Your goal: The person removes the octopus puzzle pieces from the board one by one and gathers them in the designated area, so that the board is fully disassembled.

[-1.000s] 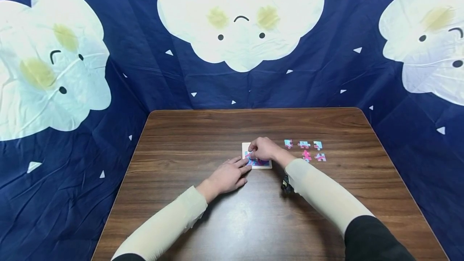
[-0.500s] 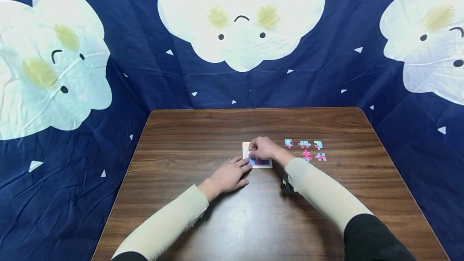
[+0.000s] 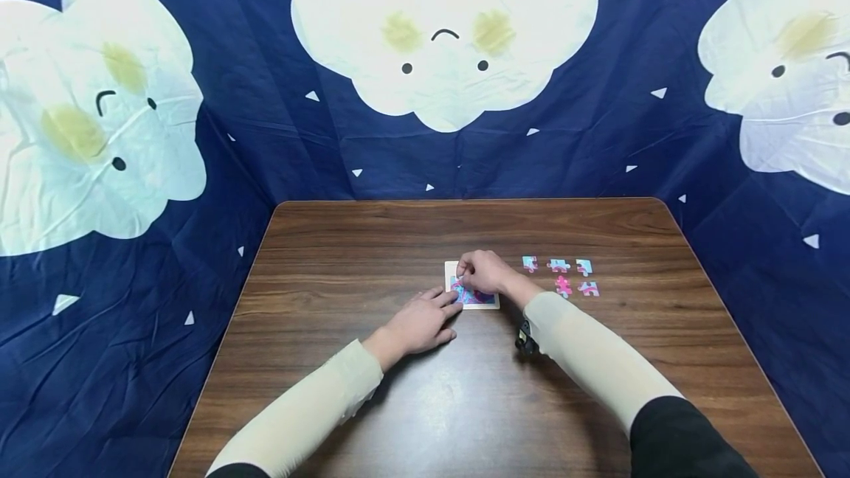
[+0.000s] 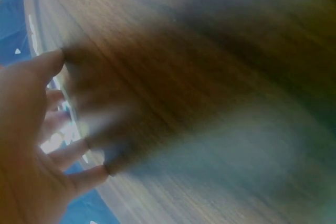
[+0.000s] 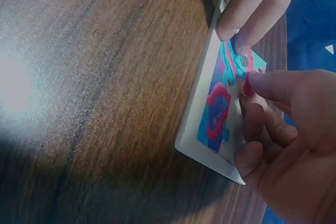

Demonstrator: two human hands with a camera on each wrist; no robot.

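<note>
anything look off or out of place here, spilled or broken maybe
The middle cloud on the backdrop looks upside down: its mouth sits above its eyes. On the table I see nothing spilled or damaged; five loose puzzle pieces lie apart from the puzzle tray, to its right.

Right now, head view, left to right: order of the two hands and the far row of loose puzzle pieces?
Left hand → right hand → first far-row piece → second far-row piece → third far-row piece. Left out: white-bordered board, overlapped by both hands.
</note>
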